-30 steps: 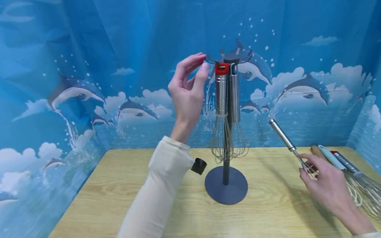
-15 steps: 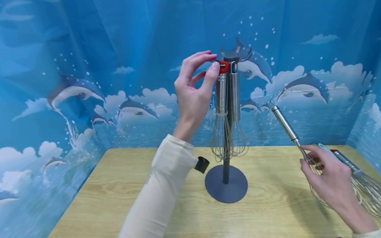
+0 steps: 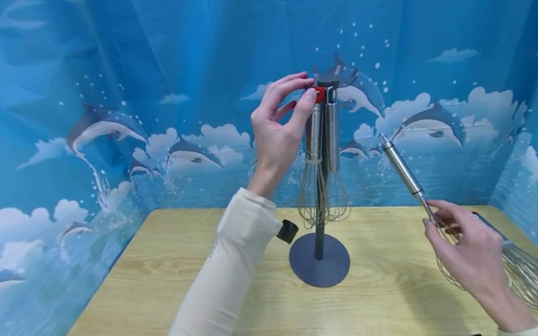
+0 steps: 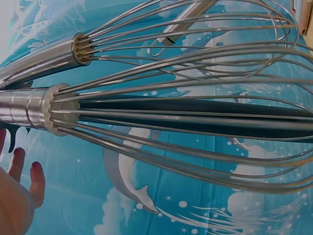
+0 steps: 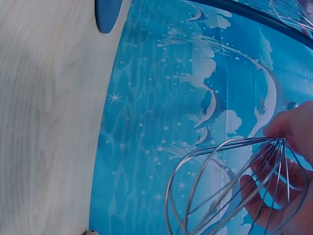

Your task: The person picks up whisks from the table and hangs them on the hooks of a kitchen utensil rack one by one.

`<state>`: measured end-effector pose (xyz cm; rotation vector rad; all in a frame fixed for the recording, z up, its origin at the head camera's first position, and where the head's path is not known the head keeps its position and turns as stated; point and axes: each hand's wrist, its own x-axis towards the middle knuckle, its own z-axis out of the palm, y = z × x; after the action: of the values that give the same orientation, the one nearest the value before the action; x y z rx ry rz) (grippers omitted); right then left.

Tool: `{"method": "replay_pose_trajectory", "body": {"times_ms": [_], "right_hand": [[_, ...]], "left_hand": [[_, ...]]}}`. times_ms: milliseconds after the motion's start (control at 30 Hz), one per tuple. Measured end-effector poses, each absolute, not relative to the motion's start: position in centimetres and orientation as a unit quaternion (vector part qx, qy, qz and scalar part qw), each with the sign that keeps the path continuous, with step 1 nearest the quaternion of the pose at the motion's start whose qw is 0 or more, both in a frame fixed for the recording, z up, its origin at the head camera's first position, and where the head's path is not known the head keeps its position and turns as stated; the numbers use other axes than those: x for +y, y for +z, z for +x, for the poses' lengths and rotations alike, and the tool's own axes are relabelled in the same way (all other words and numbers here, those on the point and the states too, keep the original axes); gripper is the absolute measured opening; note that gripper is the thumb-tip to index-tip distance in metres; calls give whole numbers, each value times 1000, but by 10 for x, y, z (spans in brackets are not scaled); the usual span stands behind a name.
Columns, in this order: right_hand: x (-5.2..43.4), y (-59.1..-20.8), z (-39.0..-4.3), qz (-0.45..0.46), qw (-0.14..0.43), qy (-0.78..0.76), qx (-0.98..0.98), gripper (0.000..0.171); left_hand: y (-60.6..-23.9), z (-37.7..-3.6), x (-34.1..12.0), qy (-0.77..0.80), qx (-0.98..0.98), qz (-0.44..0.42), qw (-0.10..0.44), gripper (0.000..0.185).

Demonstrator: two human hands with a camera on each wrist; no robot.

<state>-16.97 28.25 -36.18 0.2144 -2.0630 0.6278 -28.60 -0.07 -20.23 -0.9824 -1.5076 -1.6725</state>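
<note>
We record two changes over the last second. The left hand [image 3: 279,129] has closed in on the stand [image 3: 320,260]: its fingers [image 3: 309,95], earlier short of it, now pinch the red-capped whisk [image 3: 314,147] at its top, where it hangs beside a second hanging whisk [image 3: 333,151]. The right hand [image 3: 467,254] has lifted the steel-handled whisk [image 3: 402,168] clear of the table [image 3: 163,286], fingers grasping it at the wire neck. We judge hanging it comes next. Another whisk [image 3: 534,275] lies behind.

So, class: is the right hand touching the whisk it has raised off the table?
Touching. In the head view the right hand grips the raised whisk where handle meets wires; the right wrist view shows fingers behind those wires.
</note>
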Motion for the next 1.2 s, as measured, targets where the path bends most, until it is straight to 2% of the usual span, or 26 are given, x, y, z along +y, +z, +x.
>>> {"method": "replay_pose_trajectory", "body": {"times_ms": [633, 1200], "right_hand": [[260, -348, -167, 71, 479, 329, -811, 41], [242, -326, -166, 61, 489, 431, -756, 33]], "left_hand": [[-201, -291, 8, -646, -544, -410, 346, 25], [-199, -290, 9, -668, -551, -392, 310, 22]]}}
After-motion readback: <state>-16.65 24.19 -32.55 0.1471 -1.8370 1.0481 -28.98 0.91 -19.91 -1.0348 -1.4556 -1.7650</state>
